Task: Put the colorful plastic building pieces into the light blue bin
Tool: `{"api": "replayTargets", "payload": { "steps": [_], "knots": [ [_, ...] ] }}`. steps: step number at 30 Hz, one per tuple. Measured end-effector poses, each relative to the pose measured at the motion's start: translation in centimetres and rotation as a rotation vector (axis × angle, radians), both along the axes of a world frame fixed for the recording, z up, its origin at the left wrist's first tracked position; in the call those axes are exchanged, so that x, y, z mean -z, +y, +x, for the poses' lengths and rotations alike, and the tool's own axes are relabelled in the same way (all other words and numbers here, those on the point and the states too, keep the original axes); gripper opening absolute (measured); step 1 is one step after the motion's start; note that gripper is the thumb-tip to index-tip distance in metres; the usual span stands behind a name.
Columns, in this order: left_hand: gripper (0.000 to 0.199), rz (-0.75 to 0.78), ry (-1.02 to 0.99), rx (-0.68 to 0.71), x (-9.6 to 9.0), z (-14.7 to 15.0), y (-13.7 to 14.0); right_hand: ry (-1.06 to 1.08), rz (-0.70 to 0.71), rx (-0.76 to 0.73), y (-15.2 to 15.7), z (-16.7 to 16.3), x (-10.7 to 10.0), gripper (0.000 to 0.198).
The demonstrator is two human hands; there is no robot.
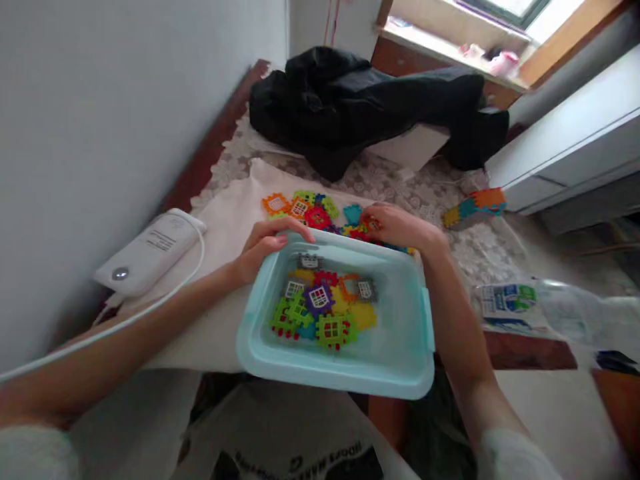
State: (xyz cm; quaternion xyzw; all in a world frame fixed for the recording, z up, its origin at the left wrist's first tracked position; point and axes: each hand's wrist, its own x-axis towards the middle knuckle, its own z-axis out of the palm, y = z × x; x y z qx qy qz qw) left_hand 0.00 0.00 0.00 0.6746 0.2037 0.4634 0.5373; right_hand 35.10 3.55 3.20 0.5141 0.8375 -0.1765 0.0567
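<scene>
Left hand (270, 248) is clamped on the light-blue plastic tub (335, 379), long axis crosswise, nearside of its fingers, while the right hand (397, 225), finger closure indeterminable, is nearer the interlocking plastic tiles (319, 217) at its fingertips.

The table (530, 351) in front of me has a reddish-brown edge and carries a patterned lace cover (373, 175). A plain white cloth (227, 223) overlies the cover on my left and centre. Loose interlocking pieces (318, 217), in orange, green, red, blue and yellow, lie in a cluster on this cloth. A white device (155, 250) rests at my left. At the far end, black material (310, 113) lies draped beside a white box (413, 145). To my right: a joined multicoloured block assembly (475, 205) and, nearer me, a clear printed package (513, 307).
</scene>
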Motion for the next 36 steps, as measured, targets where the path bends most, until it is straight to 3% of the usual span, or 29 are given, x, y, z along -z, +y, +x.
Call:
{"api": "replayTargets", "payload": {
  "steps": [5, 13, 21, 25, 29, 31, 33, 36],
  "knots": [
    [0.033, 0.008, -0.025, 0.013, 0.2, 0.1, 0.0, -0.011, 0.033, 0.027, -0.3, -0.3, -0.8, 0.028],
    [0.033, 0.010, -0.025, 0.027, 0.3, 0.0, 0.2, -0.030, 0.011, 0.064, -0.2, 0.4, -0.2, 0.038],
    [0.034, 0.009, -0.017, 0.027, 0.3, -0.1, 0.2, -0.040, 0.028, 0.121, -0.2, 0.3, -1.4, 0.029],
    [0.033, 0.018, 0.001, 0.015, 0.1, -0.1, 0.2, 0.125, 0.234, 0.147, -0.7, 0.3, -2.8, 0.023],
    [0.034, 0.038, 0.010, 0.012, 0.2, -0.1, 0.2, 0.455, 0.424, 0.177, -2.5, -0.9, -5.4, 0.031],
    [0.034, 0.044, 0.014, 0.009, 0.2, -0.2, 0.2, 0.637, 0.387, 0.152, -4.2, -2.1, -7.0, 0.037],
    [0.033, 0.041, 0.023, 0.005, 0.2, -0.3, 0.1, 0.766, 0.260, 0.071, -6.0, -3.3, -8.3, 0.044],
    [0.033, 0.023, 0.046, -0.008, 0.0, -0.4, 0.0, 0.810, 0.107, -0.077, -7.6, -4.7, -9.2, 0.055]
  ]
}}
